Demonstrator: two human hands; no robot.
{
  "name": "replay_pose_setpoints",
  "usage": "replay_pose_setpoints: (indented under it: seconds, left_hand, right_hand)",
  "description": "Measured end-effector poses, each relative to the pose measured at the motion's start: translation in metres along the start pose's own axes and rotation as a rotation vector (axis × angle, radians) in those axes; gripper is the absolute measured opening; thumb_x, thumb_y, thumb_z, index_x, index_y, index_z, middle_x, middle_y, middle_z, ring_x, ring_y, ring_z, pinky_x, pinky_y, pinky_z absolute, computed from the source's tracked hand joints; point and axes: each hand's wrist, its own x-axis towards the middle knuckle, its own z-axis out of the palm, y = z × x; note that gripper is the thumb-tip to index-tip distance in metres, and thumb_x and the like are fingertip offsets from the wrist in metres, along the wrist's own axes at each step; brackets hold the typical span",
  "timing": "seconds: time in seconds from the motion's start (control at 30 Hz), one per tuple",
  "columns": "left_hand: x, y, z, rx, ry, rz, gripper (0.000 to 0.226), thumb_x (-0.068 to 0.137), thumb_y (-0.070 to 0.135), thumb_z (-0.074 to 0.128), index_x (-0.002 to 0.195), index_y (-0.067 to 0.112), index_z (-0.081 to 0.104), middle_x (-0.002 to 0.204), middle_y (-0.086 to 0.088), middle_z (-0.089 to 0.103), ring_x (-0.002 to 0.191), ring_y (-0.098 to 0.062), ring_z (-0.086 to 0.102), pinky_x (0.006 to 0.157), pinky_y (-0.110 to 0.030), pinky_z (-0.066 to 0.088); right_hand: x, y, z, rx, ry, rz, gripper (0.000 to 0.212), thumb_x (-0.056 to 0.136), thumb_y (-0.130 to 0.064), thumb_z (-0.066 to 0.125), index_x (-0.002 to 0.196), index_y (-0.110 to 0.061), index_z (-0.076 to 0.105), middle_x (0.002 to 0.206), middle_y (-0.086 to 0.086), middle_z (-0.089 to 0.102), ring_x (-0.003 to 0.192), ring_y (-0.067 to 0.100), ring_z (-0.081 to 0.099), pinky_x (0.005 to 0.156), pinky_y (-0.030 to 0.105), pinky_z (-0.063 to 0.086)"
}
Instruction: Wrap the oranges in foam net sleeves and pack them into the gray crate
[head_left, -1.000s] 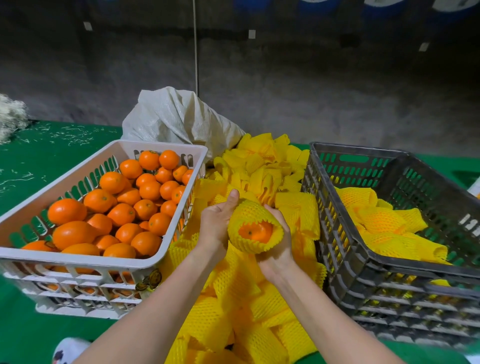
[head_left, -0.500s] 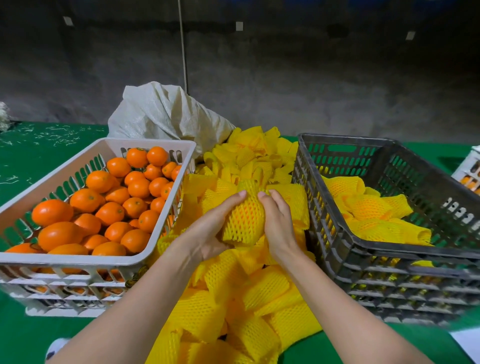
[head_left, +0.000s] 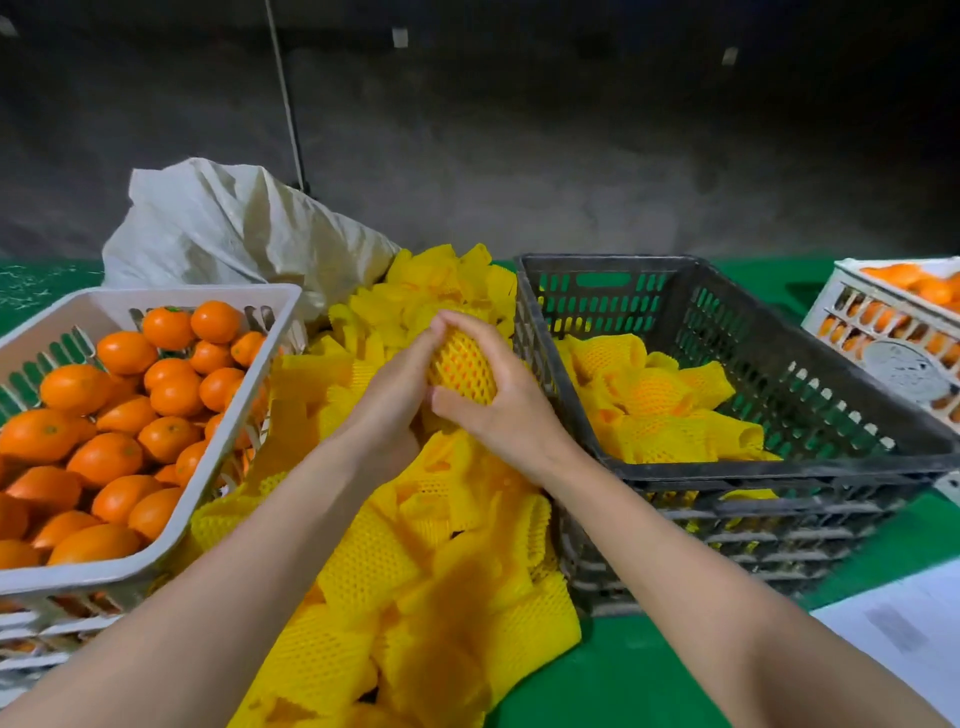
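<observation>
The left hand (head_left: 387, 395) and right hand (head_left: 498, 410) hug a round orange in yellow foam net (head_left: 462, 364). The dark gray plastic crate (head_left: 727, 468) sits at three o'clock, likely nearer the right hand.

The 2 bare forearms enter from the lower edge and converge toward centre: left forearm (head_left: 208, 571), right forearm (head_left: 701, 571). Left hand (head_left: 387, 402): back facing up, fingers curled against the left side of the sleeved orange (head_left: 462, 369). Right hand (head_left: 514, 415): fingers arched over its top and right side, thumb pressed to its lower front. Fingertips of both hands meet at the top.
</observation>
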Motion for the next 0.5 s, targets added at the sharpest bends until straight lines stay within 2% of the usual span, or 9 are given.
replay_pose_setpoints:
  seconds: [0.07,0.13,0.23,0.27,0.33,0.4,0.43,0.5]
  left_hand:
    - [0.008,0.004,0.023,0.025,-0.002,0.04,0.042,0.097,0.05,0.037,0.113,0.019,0.061,0.116,-0.005,0.067,0.106,-0.018,0.064,0.089,-0.034,0.052]
    - [0.019,0.003,0.044,0.156,0.02,0.084,0.046,0.097,0.054,0.029,0.109,0.022,0.06,0.118,-0.002,0.063,0.111,-0.017,0.06,0.099,-0.036,0.047]
    - [0.035,-0.013,0.075,0.477,-0.018,0.247,0.052,0.1,0.047,0.023,0.14,0.018,0.042,0.136,0.005,0.047,0.129,-0.012,0.042,0.113,-0.036,0.031]
    - [0.041,-0.02,0.085,0.549,-0.032,0.318,0.048,0.102,0.04,0.028,0.141,0.015,0.039,0.134,0.005,0.046,0.129,-0.013,0.041,0.111,-0.036,0.031]
    - [0.055,-0.034,0.101,0.755,-0.034,0.449,0.037,0.101,0.024,0.041,0.134,0.008,0.048,0.127,-0.005,0.053,0.122,-0.023,0.048,0.101,-0.032,0.038]
    - [0.069,-0.048,0.113,1.017,-0.104,0.522,0.03,0.1,0.019,0.045,0.125,0.006,0.057,0.118,-0.012,0.062,0.109,-0.028,0.057,0.082,-0.025,0.041]
    - [0.074,-0.054,0.119,1.135,-0.155,0.516,0.028,0.1,0.019,0.045,0.121,0.007,0.059,0.113,-0.012,0.065,0.102,-0.028,0.06,0.076,-0.027,0.042]
    - [0.081,-0.062,0.125,1.333,-0.223,0.473,0.025,0.099,0.02,0.047,0.117,0.011,0.062,0.111,-0.012,0.067,0.1,-0.029,0.061,0.079,-0.035,0.05]
  right_hand:
    - [0.008,0.001,-0.023,-0.021,0.046,0.003,0.058,0.078,-0.004,0.069,0.13,-0.017,0.048,0.127,-0.005,0.049,0.116,0.006,0.046,0.098,0.02,0.04]
    - [0.016,0.005,-0.05,-0.117,0.053,-0.012,0.06,0.069,-0.009,0.072,0.125,-0.017,0.052,0.12,-0.005,0.052,0.11,0.007,0.049,0.091,0.014,0.039]
    - [0.031,0.021,-0.101,-0.239,0.18,-0.033,0.061,0.059,-0.02,0.068,0.119,-0.019,0.056,0.112,-0.008,0.054,0.102,0.005,0.05,0.085,0.004,0.036]
    - [0.037,0.03,-0.12,-0.257,0.264,-0.02,0.06,0.061,-0.018,0.071,0.119,-0.018,0.055,0.108,-0.011,0.054,0.099,0.005,0.049,0.081,0.002,0.035]
    - [0.052,0.054,-0.159,-0.28,0.45,0.09,0.059,0.065,-0.011,0.073,0.119,-0.02,0.049,0.098,-0.014,0.052,0.093,0.009,0.049,0.074,0.009,0.039]
    - [0.066,0.082,-0.195,-0.345,0.564,0.322,0.059,0.068,-0.016,0.072,0.118,-0.023,0.042,0.107,-0.001,0.05,0.096,0.02,0.049,0.082,0.026,0.043]
    - [0.071,0.098,-0.211,-0.422,0.557,0.454,0.058,0.069,-0.02,0.072,0.117,-0.024,0.04,0.115,0.008,0.046,0.099,0.025,0.048,0.086,0.03,0.041]
    - [0.076,0.127,-0.235,-0.624,0.416,0.652,0.054,0.07,-0.026,0.072,0.114,-0.025,0.04,0.125,0.016,0.04,0.109,0.034,0.047,0.091,0.036,0.039]
